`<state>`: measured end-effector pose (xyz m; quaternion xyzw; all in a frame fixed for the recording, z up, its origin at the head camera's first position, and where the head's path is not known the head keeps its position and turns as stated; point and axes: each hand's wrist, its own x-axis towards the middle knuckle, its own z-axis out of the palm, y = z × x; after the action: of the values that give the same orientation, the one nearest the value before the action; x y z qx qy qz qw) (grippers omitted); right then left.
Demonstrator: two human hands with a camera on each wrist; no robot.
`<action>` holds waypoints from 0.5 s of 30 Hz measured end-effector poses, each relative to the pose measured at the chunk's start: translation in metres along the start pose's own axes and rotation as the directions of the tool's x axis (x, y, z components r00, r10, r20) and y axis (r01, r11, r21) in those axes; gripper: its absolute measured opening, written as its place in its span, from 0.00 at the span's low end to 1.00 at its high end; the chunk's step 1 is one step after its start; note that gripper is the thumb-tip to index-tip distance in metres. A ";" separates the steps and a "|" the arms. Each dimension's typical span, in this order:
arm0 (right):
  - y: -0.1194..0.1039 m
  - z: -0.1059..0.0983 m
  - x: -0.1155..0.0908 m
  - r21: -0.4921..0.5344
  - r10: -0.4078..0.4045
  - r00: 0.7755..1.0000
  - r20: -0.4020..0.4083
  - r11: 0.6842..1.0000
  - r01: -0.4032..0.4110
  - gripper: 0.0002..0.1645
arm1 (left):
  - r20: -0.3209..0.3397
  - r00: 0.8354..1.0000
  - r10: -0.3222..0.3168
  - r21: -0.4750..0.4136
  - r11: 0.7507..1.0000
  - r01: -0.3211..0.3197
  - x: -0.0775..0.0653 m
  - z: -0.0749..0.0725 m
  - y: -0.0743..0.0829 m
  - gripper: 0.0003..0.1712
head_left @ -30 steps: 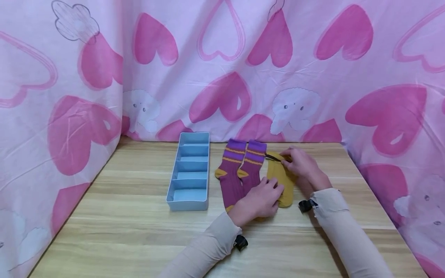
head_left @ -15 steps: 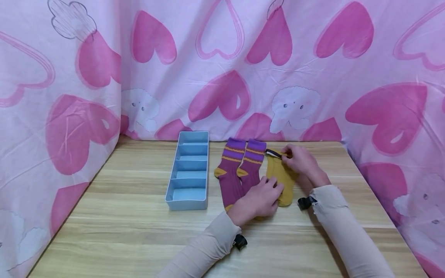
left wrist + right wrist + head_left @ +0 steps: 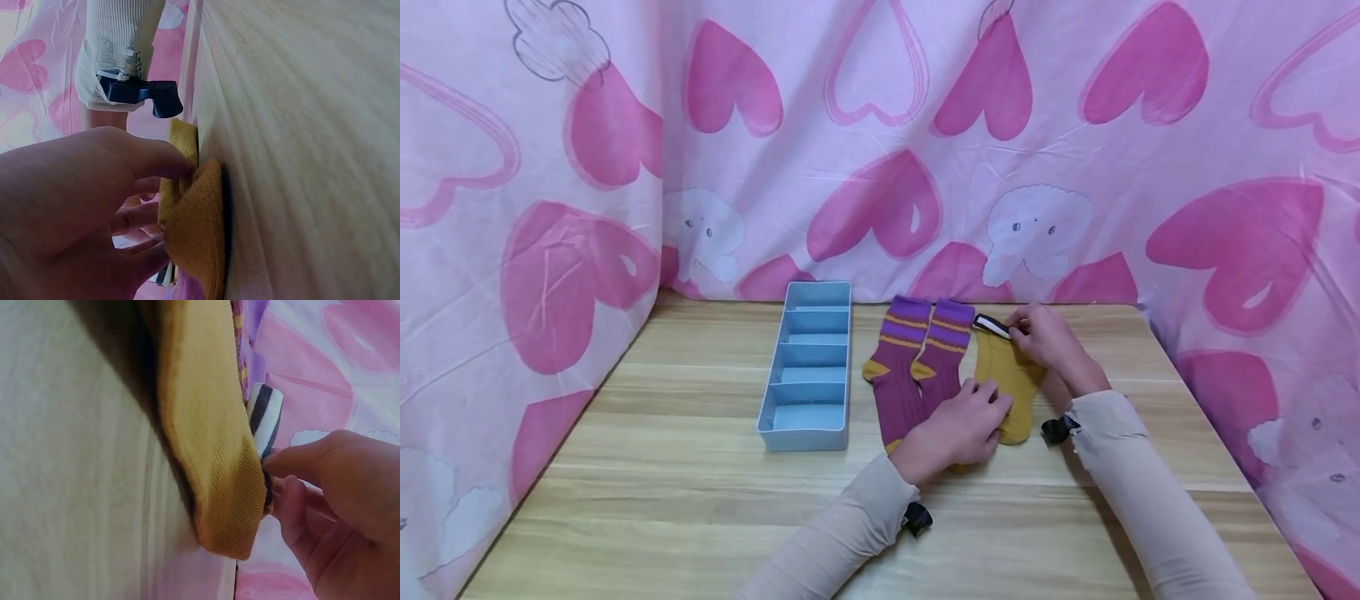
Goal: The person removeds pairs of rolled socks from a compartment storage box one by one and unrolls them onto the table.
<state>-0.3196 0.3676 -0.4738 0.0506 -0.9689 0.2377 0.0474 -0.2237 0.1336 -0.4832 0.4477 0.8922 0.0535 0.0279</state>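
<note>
Yellow fabric (image 3: 1018, 387), seen as a mustard sock with a black-and-white cuff (image 3: 992, 326), lies on the right; whether one sock or two overlap, I cannot tell. My right hand (image 3: 1054, 346) pinches the cuff between thumb and fingers, as the right wrist view shows at the striped band (image 3: 265, 419). Lower down, my left hand (image 3: 958, 429) has its curled fingers and thumb on the sock (image 3: 197, 231). Two maroon socks with purple striped tops (image 3: 898, 367) lie side by side to the left, the nearer one partly hidden under my left hand.
A light blue tray (image 3: 805, 440) with several compartments in a row stands left of the socks. Wooden tabletop (image 3: 662, 492) spreads in front and to the left. A pink heart-print cloth (image 3: 872, 208) hangs around the back and sides.
My right hand has lifted and turned the yellow sock's cuff slightly upward and away, so more of the white stripe shows. My left hand has stayed in place.
</note>
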 end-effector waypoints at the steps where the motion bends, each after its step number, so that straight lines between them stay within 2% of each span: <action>1: 0.000 0.000 0.000 -0.006 -0.012 1.000 0.001 1.000 0.012 0.11 | -0.003 1.000 0.001 0.005 1.000 -0.001 0.000 0.000 0.000 0.20; 7: 0.003 0.003 0.003 -0.004 -0.059 0.998 0.015 0.998 0.059 0.11 | -0.004 1.000 0.009 0.019 1.000 -0.008 -0.002 -0.001 0.001 0.19; 15: 0.005 0.006 0.004 -0.007 0.013 1.000 0.009 1.000 -0.012 0.11 | 0.017 1.000 -0.005 0.021 1.000 0.005 -0.002 -0.002 0.003 0.20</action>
<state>-0.3246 0.3690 -0.4804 0.0455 -0.9701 0.2345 0.0417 -0.2205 0.1334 -0.4809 0.4462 0.8935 0.0401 0.0310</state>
